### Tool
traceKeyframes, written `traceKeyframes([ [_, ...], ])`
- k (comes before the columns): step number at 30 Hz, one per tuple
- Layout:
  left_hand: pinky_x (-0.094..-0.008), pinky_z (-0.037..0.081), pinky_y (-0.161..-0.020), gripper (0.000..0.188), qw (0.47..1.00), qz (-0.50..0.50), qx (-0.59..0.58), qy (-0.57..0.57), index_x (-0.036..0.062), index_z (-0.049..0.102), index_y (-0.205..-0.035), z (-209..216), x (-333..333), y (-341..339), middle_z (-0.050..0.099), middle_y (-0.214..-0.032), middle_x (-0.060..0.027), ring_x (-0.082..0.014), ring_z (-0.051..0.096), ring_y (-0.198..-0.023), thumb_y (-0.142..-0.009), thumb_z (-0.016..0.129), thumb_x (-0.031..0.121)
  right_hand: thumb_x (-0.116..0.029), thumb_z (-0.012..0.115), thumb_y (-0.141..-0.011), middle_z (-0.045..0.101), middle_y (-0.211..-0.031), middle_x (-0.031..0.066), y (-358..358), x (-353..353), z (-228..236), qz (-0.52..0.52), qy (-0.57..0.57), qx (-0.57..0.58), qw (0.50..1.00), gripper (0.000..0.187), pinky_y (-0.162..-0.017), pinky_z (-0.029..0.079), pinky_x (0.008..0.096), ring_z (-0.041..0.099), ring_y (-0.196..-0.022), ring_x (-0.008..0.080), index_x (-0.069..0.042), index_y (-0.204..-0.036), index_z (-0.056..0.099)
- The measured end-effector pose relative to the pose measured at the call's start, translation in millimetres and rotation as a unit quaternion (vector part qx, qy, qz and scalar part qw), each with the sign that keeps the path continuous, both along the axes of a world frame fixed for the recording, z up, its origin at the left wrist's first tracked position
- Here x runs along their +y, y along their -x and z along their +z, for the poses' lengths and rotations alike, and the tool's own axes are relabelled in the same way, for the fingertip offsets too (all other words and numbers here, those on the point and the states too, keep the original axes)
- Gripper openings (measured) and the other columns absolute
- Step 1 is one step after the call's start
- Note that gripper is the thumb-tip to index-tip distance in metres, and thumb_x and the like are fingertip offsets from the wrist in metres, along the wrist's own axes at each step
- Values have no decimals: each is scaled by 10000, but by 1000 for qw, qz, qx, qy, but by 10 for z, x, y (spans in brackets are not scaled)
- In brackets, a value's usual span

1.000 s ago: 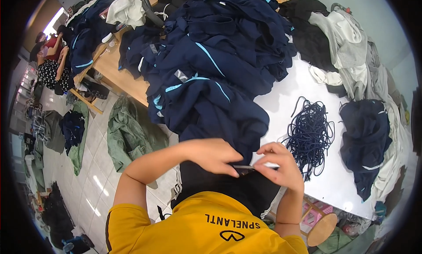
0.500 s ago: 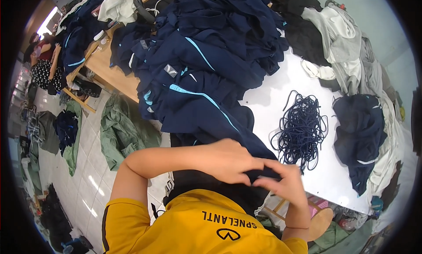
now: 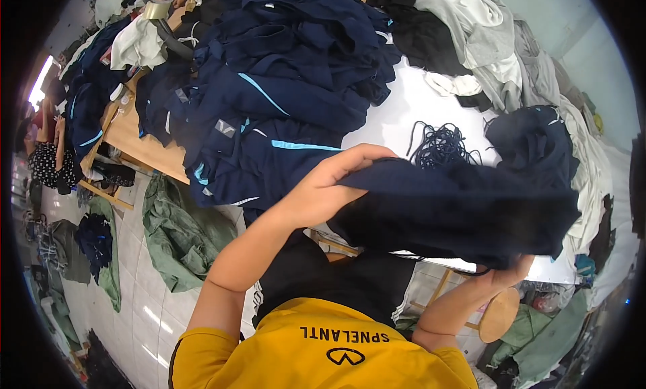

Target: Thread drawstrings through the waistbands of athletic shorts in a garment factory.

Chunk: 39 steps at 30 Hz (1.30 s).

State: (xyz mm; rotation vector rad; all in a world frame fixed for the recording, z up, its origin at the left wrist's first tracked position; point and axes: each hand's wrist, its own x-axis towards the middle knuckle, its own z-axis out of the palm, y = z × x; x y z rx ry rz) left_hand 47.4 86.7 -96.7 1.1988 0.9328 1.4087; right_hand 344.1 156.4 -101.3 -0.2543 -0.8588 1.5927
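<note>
A dark navy garment (image 3: 457, 207) is stretched sideways in front of me, above the near edge of the white tabletop. My left hand (image 3: 336, 186) pinches its left end between thumb and fingers. At its lower right end my right hand (image 3: 508, 273) grips the fabric from underneath, most of its fingers hidden by the cloth. A short dark cord (image 3: 479, 270) shows beside the right hand. Behind the garment lies a tangle of navy cords (image 3: 444, 143), partly covered. A large heap of navy garments (image 3: 289, 59) with light-blue trim rises beyond my left hand.
To the right lie another navy garment (image 3: 538, 143) and white and grey cloth (image 3: 582, 187). Black clothing (image 3: 417, 39) is piled at the back. Green cloth (image 3: 182, 234) lies on the tiled floor at left. A round wooden stool (image 3: 499, 316) stands below right. A person (image 3: 50, 153) is at far left.
Both hands have moved apart, from close together to opposite ends of the navy garment. The garment is now lifted and spread to the right, covering part of the cord tangle. The view has shifted.
</note>
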Motion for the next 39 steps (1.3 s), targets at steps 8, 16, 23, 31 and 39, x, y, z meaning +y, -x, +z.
traceKeyframes([
  [8, -280, 434, -910, 425, 929, 349, 122, -29, 4, 515, -1208, 431, -90, 700, 593, -1110, -121, -177, 579, -1000, -786, 541, 36, 20, 684, -722, 513, -797, 63, 347, 112, -179, 4, -124, -354, 927, 249, -652, 336, 249, 439, -721, 126, -47, -632, 462],
  [16, -580, 66, -1099, 371, 794, -28, 596, -115, 157, 636, -1096, -206, -52, 188, 524, -1316, -49, -262, 372, -1315, -807, 677, 387, 120, 576, -715, 689, -897, 141, 674, -34, -387, 38, -172, -425, 888, 337, -562, 415, 231, 528, -623, 96, -31, -555, 321],
  [23, -441, 210, -1090, 332, 830, -266, 491, -4, 66, 635, -906, -378, 141, 218, 617, -737, -63, -207, 616, -756, -803, 697, 376, 127, 527, -720, 682, -862, 137, 408, -18, -413, 55, -178, -466, 865, 314, -542, 399, 220, 515, -604, 84, -23, -552, 308],
  [31, -372, 340, -857, 290, 859, -198, 453, -134, 59, 623, -749, -514, 45, 174, 577, -661, -38, -219, 556, -629, -843, 672, 330, 133, 521, -728, 645, -787, 112, 237, -5, -434, 36, -135, -495, 858, 328, -537, 366, 225, 492, -604, 88, -34, -563, 292],
  [39, -346, 438, -521, 300, 873, -235, 427, -19, 88, 684, -953, -483, -88, 263, 631, -691, -130, -298, 609, -602, -832, 668, 363, 77, 564, -617, 605, -685, 119, 480, 14, -394, -12, -257, -523, 812, 155, -509, 398, 255, 573, -593, 188, 4, -557, 442],
])
